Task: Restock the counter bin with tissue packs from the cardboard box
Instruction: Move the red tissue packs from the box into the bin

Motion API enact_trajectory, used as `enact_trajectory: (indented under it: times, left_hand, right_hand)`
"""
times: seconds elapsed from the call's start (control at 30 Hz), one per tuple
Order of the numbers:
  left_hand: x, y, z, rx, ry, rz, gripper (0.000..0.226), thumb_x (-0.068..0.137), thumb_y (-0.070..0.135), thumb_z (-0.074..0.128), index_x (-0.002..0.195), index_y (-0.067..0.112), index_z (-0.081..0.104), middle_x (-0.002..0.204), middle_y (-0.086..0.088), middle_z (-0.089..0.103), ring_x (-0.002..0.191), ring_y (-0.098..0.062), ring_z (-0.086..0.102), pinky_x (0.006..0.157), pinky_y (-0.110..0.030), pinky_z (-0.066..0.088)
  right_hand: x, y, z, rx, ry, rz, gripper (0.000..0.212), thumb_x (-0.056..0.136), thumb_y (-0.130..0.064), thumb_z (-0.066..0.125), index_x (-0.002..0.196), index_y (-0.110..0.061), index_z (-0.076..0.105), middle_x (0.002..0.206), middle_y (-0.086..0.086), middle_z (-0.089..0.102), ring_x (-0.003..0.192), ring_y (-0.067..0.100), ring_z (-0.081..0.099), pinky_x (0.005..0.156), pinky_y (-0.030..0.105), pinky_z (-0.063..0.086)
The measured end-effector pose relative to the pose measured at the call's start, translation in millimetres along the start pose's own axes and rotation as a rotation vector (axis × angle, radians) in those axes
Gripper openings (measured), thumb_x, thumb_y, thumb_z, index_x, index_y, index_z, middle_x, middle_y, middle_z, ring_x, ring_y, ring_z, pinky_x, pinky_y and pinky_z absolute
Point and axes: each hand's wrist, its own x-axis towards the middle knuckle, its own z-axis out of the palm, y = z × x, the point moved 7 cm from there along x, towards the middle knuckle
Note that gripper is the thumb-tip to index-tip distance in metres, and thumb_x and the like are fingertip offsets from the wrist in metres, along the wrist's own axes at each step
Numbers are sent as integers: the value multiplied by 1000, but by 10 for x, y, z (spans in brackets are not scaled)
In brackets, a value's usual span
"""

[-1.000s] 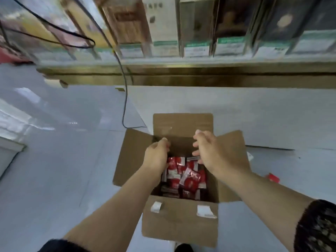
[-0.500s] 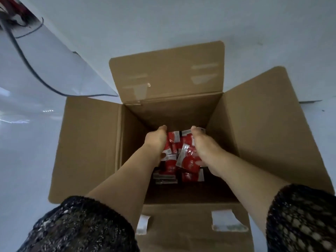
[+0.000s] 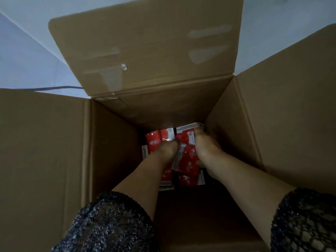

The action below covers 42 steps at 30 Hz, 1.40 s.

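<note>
Red tissue packs [image 3: 189,158] clutched loosely by left hand [image 3: 166,151] and right hand [image 3: 206,151] in cardboard box [image 3: 112,142]: slick wrappers may spill on lifting.

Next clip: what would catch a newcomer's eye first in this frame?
An open cardboard box fills nearly the whole view, its flaps spread outward. At its dim bottom lies a heap of red tissue packs, the only bright colour in the picture. The left hand and the right hand are both down among the packs, though the dim light hides whether either has one gripped.
</note>
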Motion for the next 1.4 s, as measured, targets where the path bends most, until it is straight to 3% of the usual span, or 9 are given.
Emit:
enact_trajectory:
  times: [0.13, 0.27, 0.33, 0.5, 0.67, 0.83, 0.93, 1.27, 1.4]
  left_hand:
    - [193, -187, 164, 102, -118, 1, 38, 97, 29, 47, 125, 6, 57, 118, -15, 65, 103, -28, 63, 70, -25, 51]
    - [284, -372, 241, 42, -220, -80, 31, 99, 38, 43, 103, 15, 63, 79, 2, 66, 65, -11, 64, 47, -16, 50]
    - [306, -416, 299, 15, -250, -113, 33, 100, 41, 39, 97, 18, 63, 77, 3, 70, 66, -11, 68, 53, -19, 52]
    - [356, -415, 395, -67, -220, -86, 46, 98, 41, 44, 130, 10, 55, 124, -17, 62, 111, -34, 59, 97, -44, 47]
    - [407, -419, 527, -273, -279, -95, 38, 94, 47, 45, 108, 17, 65, 76, -5, 74, 68, -21, 71, 58, -29, 56]
    - [317, -425, 679, -318, -314, -81, 42, 94, 49, 46, 113, 16, 64, 77, -8, 72, 65, -22, 68, 50, -26, 52]
    - [302, -492, 725, -343, -327, -117, 45, 94, 50, 46, 123, 18, 58, 99, -13, 69, 79, -25, 65, 56, -29, 50]
    - [143, -624, 1003, 64, -508, -122, 14, 96, 21, 48, 85, 16, 55, 78, -7, 58, 67, -19, 57, 54, -24, 47]
    - [105, -558, 863, 282, -523, -79, 18, 93, 25, 53, 90, 10, 61, 81, -10, 67, 70, -24, 62, 75, -36, 53]
  right_hand:
    - [109, 44, 52, -28, -13, 1, 54, 101, -42, 20, 139, -10, 42, 144, 13, 43, 132, 29, 41, 110, 40, 31]
    - [189, 70, 79, 33, -32, -6, 52, 102, -39, 22, 134, -7, 47, 136, 15, 50, 125, 31, 47, 103, 34, 38]
    - [210, 74, 67, 11, 2, 18, 54, 100, -43, 22, 134, -10, 49, 137, 14, 50, 125, 31, 48, 106, 40, 38]
    - [250, 80, 92, 5, 22, 37, 55, 99, -47, 24, 136, -14, 48, 139, 12, 49, 126, 31, 47, 106, 44, 38]
    - [284, 86, 97, -41, 8, -17, 55, 100, -45, 24, 136, -11, 47, 143, 13, 45, 131, 29, 42, 110, 40, 33]
    - [263, 85, 106, -7, 8, -22, 54, 99, -46, 26, 138, -15, 45, 145, 9, 43, 132, 27, 40, 110, 41, 32]
    - [273, 97, 96, -3, -4, 2, 53, 99, -46, 25, 134, -15, 50, 138, 9, 50, 125, 28, 47, 107, 41, 36]
    - [266, 118, 106, -73, -23, 11, 57, 99, -48, 22, 138, -12, 44, 142, 12, 46, 130, 29, 43, 110, 42, 33]
    - [197, 78, 73, -71, -4, 7, 57, 98, -49, 25, 135, -13, 48, 138, 11, 51, 127, 29, 47, 108, 42, 35]
